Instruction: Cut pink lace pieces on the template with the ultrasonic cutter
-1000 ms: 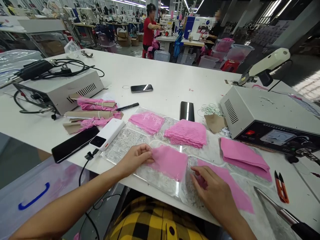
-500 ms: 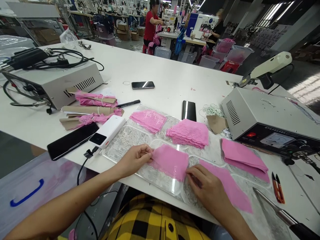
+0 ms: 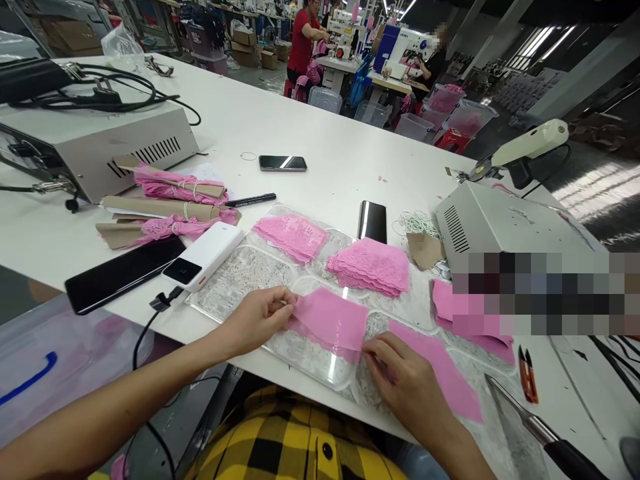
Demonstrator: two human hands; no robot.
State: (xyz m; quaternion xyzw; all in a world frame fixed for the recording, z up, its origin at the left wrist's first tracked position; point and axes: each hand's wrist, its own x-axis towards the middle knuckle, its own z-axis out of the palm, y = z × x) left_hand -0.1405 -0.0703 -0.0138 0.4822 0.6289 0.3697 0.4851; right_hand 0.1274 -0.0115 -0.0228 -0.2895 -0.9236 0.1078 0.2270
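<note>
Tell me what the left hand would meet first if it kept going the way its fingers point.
Probably the right hand. The left hand points along the pink fabric piece that both hands pinch, though depth is unclear.

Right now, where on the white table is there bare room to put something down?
Bare table lies beyond the far phone, and between that phone and the grey machine. The near edge is crowded: both hands, left hand and right hand, pink fabric, power bank.
</note>
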